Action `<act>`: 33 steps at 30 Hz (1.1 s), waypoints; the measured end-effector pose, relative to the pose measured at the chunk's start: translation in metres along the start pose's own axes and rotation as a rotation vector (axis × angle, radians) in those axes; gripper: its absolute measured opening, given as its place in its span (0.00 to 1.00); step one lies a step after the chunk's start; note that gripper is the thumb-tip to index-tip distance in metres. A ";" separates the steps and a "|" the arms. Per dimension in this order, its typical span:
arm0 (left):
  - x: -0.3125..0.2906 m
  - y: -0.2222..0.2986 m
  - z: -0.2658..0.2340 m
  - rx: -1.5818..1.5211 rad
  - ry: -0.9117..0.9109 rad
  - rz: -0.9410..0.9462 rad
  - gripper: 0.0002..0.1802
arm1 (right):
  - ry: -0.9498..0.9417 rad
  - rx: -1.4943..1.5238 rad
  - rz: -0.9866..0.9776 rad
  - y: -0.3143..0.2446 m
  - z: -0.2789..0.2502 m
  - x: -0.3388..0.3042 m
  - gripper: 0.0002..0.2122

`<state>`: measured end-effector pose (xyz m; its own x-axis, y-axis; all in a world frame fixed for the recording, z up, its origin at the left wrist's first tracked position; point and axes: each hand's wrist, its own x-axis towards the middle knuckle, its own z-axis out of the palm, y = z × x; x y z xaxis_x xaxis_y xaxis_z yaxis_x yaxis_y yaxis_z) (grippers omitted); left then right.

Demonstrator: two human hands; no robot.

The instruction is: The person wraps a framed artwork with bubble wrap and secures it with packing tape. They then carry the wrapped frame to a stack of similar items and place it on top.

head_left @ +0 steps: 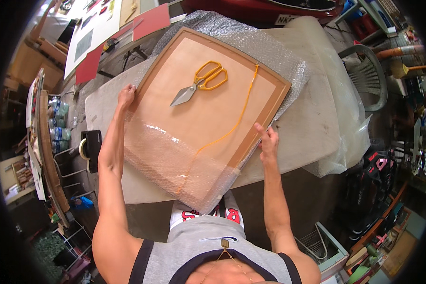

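A framed panel (175, 109), its brown paper back facing up, lies at a slant on the table with one corner toward me. Bubble wrap (149, 135) covers its near part and also spreads out beneath its far edges. Scissors with yellow handles (212, 78) rest on the backing, blades pointing left. An orange cord (241, 118) runs over the back from the right side down under the wrap. My left hand (126, 95) grips the frame's left edge, fingers curled round it. At the right edge, my right hand (268, 138) holds the frame, thumb up and fingers closed.
The pale table (307, 118) carries a loose roll of bubble wrap (345, 132) at its right. A tape roll (84, 148) hangs by a black holder at the left edge. Beyond stand a green plastic chair (364, 75), a red car (260, 9) and another table with red boards (150, 21).
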<state>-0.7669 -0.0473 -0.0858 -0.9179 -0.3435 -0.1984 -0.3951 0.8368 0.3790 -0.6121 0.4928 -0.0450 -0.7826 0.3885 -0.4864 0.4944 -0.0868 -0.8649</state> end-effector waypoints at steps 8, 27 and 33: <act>-0.045 -0.014 0.003 -0.154 -0.043 -0.021 0.18 | -0.021 -0.085 -0.005 -0.016 -0.006 0.043 0.26; -0.288 -0.072 0.018 -0.405 0.110 -0.524 0.27 | -0.194 -0.637 -0.597 -0.055 0.101 0.122 0.42; -0.376 -0.024 0.013 -0.022 0.303 -0.228 0.42 | -0.225 -0.951 -1.084 -0.023 0.075 0.014 0.30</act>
<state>-0.4118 0.0670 -0.0317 -0.7742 -0.6329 -0.0042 -0.5878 0.7165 0.3757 -0.6629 0.4315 -0.0415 -0.9238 -0.2891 0.2509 -0.3757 0.8105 -0.4494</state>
